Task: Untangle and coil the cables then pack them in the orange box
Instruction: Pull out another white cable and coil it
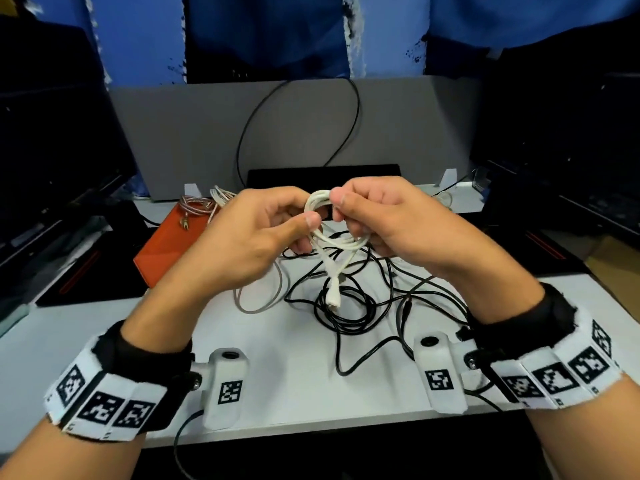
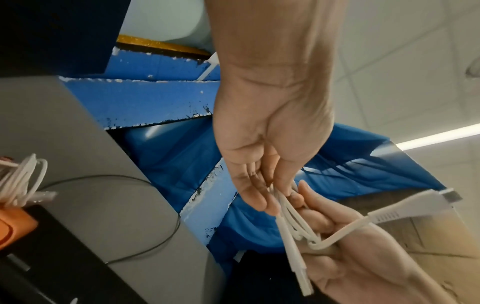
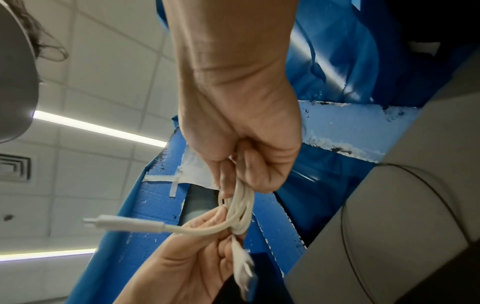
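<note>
Both of my hands were raised above the table [image 1: 104, 327], fingertips nearly meeting, with a small coil of white USB cable [image 1: 323, 216] between them. My left hand [image 1: 256, 233] pinched one side of the coil, thumb on top and fingers curled beneath; my right hand [image 1: 388, 220] pinched the opposite side, fingers folded round the loops. Two plug ends of the white USB cable hung free below my hands, one connector [image 1: 333, 296] dangling just above the tangle. Beneath my hands lay the tangle of black cables [image 1: 349, 306], with a grey cable [image 1: 256, 306] looping under my left wrist. Beyond my left hand sat the orange box [image 1: 166, 247], bearing a braided coiled cable [image 1: 194, 206] and, beside that, a coiled white cable [image 1: 221, 195] at its far edge. In the left wrist view, my left hand [image 2: 265, 164] and right hand [image 2: 350, 257] met at the white loops [image 2: 293, 222]; in the right wrist view, my right hand [image 3: 249, 148] closed over them above my left hand [image 3: 187, 263].
</note>
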A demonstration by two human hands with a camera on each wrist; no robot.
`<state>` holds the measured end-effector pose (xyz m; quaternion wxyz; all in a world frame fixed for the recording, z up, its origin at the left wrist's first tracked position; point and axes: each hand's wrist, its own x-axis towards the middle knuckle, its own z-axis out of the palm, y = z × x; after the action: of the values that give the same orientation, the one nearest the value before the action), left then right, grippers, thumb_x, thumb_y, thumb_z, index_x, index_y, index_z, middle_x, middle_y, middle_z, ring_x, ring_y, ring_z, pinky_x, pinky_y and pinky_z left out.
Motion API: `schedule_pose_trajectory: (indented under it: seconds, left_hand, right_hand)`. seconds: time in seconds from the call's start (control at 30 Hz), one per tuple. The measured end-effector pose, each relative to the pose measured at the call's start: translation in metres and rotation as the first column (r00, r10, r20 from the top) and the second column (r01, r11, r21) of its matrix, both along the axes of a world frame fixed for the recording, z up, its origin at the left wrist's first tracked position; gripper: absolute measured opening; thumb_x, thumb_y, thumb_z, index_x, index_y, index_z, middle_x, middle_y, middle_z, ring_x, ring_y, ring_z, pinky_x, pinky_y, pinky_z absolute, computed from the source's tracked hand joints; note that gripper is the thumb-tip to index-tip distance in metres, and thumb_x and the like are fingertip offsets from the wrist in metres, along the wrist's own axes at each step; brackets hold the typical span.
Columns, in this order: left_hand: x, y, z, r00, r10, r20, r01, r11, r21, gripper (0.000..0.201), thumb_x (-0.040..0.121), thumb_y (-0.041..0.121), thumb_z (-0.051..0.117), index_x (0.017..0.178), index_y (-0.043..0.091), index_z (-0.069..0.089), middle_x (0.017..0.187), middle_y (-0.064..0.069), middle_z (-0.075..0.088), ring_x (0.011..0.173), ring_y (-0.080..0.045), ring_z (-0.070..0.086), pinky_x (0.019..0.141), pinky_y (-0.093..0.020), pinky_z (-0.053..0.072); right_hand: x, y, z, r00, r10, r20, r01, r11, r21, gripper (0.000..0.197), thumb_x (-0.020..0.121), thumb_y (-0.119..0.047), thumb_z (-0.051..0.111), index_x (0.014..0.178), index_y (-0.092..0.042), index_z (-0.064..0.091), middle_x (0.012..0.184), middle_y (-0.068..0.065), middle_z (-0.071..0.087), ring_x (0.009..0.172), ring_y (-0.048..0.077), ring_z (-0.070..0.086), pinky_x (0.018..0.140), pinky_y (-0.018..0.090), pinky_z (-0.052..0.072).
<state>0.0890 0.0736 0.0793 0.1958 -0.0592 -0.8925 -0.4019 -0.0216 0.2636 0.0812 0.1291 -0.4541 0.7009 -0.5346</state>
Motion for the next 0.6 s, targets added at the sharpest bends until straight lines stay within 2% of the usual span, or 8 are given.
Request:
schedule_pose_trajectory:
  seconds: [0.07, 0.1, 0.17, 0.23, 0.33, 0.4, 0.47, 0.6]
  left_hand:
    - [-0.001, -0.001, 0.001, 0.999, 0.027, -0.044, -0.025, 0.999, 0.036, 0.009, 0.101, 0.028, 0.064, 0.102, 0.025, 0.072, 0.082, -0.005, 0.075, 0.076, -0.033, 0.072, 0.077, -0.061, 0.057]
    - [-0.001, -0.003, 0.001, 0.996, 0.039, -0.075, -0.036, 0.998, 0.053, 0.010, 0.101, 0.025, 0.063, 0.103, 0.024, 0.073, 0.083, -0.006, 0.075, 0.077, -0.033, 0.072, 0.078, -0.060, 0.058]
    - [-0.002, -0.006, 0.000, 0.991, 0.057, -0.119, -0.046, 0.995, 0.088, 0.012, 0.101, 0.019, 0.062, 0.106, 0.018, 0.073, 0.084, -0.008, 0.075, 0.077, -0.022, 0.072, 0.081, -0.048, 0.060]
    - [-0.004, -0.008, -0.001, 0.989, 0.062, -0.132, -0.043, 0.989, 0.141, 0.013, 0.101, 0.013, 0.061, 0.108, 0.011, 0.072, 0.085, -0.010, 0.074, 0.075, -0.017, 0.071, 0.078, -0.037, 0.059]
    - [-0.008, -0.009, -0.002, 0.992, 0.043, -0.121, -0.016, 0.977, 0.211, 0.013, 0.100, 0.012, 0.061, 0.105, 0.009, 0.072, 0.081, -0.007, 0.073, 0.073, -0.016, 0.069, 0.072, -0.028, 0.057]
    - [-0.008, -0.005, -0.002, 0.995, 0.022, -0.099, 0.000, 0.975, 0.221, 0.013, 0.098, 0.018, 0.062, 0.103, 0.011, 0.073, 0.079, -0.006, 0.073, 0.072, -0.016, 0.070, 0.070, -0.025, 0.057]
    - [-0.008, -0.002, -0.003, 0.997, 0.028, -0.077, -0.012, 0.979, 0.202, 0.016, 0.099, 0.020, 0.062, 0.105, 0.009, 0.072, 0.079, -0.011, 0.073, 0.072, -0.016, 0.071, 0.071, -0.026, 0.058]
    - [-0.007, 0.004, -0.007, 0.999, -0.007, -0.041, 0.013, 0.987, 0.160, 0.017, 0.101, 0.019, 0.061, 0.107, 0.008, 0.072, 0.081, -0.016, 0.074, 0.076, -0.021, 0.073, 0.078, -0.035, 0.060]
  right_hand:
    - [-0.001, -0.003, -0.002, 0.989, 0.078, 0.129, -0.066, 0.993, -0.094, 0.027, 0.106, -0.034, 0.053, 0.094, -0.013, 0.067, 0.063, -0.007, 0.043, 0.049, 0.007, 0.026, 0.046, 0.021, 0.024]
    - [-0.002, -0.005, -0.003, 0.973, 0.131, 0.187, -0.105, 0.984, -0.146, 0.026, 0.105, -0.032, 0.053, 0.099, -0.012, 0.068, 0.065, -0.005, 0.045, 0.050, 0.007, 0.026, 0.047, 0.020, 0.025]
    - [-0.003, -0.009, -0.006, 0.937, 0.220, 0.273, -0.162, 0.962, -0.220, 0.025, 0.105, -0.028, 0.051, 0.108, -0.010, 0.068, 0.071, -0.003, 0.049, 0.054, 0.009, 0.026, 0.049, 0.021, 0.029]
    - [-0.002, -0.012, -0.009, 0.922, 0.252, 0.295, -0.184, 0.954, -0.237, 0.025, 0.107, -0.026, 0.049, 0.111, -0.010, 0.067, 0.075, -0.002, 0.053, 0.055, 0.010, 0.031, 0.049, 0.021, 0.032]
    - [0.002, -0.015, -0.012, 0.918, 0.262, 0.299, -0.185, 0.947, -0.262, 0.026, 0.108, -0.028, 0.045, 0.100, -0.012, 0.063, 0.074, -0.002, 0.050, 0.053, 0.010, 0.033, 0.047, 0.021, 0.034]
    - [0.005, -0.018, -0.011, 0.929, 0.214, 0.301, -0.126, 0.950, -0.285, 0.029, 0.111, -0.027, 0.040, 0.091, -0.014, 0.057, 0.068, -0.005, 0.043, 0.051, 0.008, 0.028, 0.046, 0.020, 0.032]
    - [0.006, -0.021, -0.013, 0.958, 0.112, 0.264, -0.034, 0.959, -0.281, 0.032, 0.113, -0.027, 0.037, 0.089, -0.015, 0.053, 0.065, -0.007, 0.040, 0.048, 0.006, 0.026, 0.046, 0.021, 0.027]
    - [0.004, -0.024, -0.021, 0.987, -0.153, 0.046, 0.160, 0.958, -0.237, 0.034, 0.111, -0.039, 0.040, 0.087, -0.023, 0.057, 0.066, -0.012, 0.043, 0.054, 0.007, 0.034, 0.052, 0.029, 0.029]
